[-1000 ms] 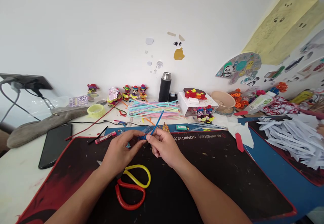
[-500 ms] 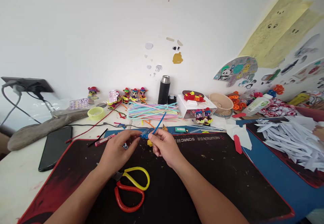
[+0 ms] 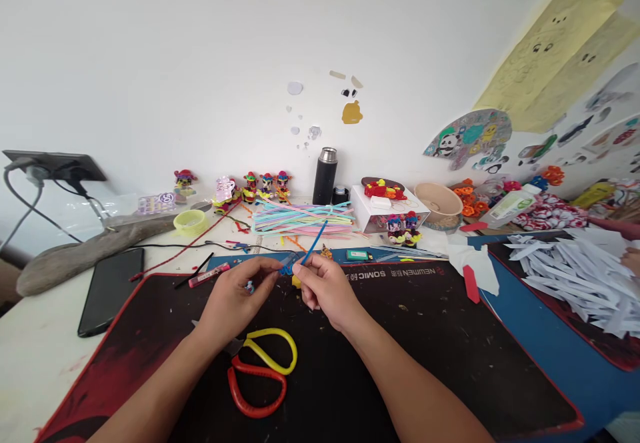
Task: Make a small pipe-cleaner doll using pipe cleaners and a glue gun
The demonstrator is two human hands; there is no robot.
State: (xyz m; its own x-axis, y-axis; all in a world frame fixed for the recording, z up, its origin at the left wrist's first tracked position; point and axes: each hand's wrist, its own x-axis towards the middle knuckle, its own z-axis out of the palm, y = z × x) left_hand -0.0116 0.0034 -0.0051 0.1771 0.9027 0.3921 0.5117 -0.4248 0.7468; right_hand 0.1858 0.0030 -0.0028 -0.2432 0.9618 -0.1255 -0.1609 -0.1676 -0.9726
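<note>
Two hands meet above the far part of a black mat (image 3: 425,356), their fingertips close together, with a blue stem (image 3: 316,240) between them. The right hand (image 3: 325,291) pinches that stem between thumb and forefinger, its other fingers curled under; the stem's free end slants up and to the right, toward the pastel bundle behind. The left hand (image 3: 235,303) has its thumb and forefinger narrowed on a crinkled blue piece (image 3: 287,269), right beside the right fingertips. Something small and pale blue shows inside the left hand's curve, too little of it visible to name. A yellow bit (image 3: 297,283) sits just under the right hand's fingers; what it belongs to is hidden

Nearer the person, scissors (image 3: 236,363) lie on the mat with one yellow and one red handle, the blades partly covered by the left forearm. A pink-red tube (image 3: 209,275) and a thin black stick (image 3: 194,271) lie left of the hands, and a dark phone (image 3: 111,293) rests farther left, on the white counter (image 3: 35,363). Behind the hands are the pastel bundle of stems (image 3: 305,219) and an upright black flask (image 3: 325,179); a heap of white paper strips (image 3: 575,283) lies well to the right
</note>
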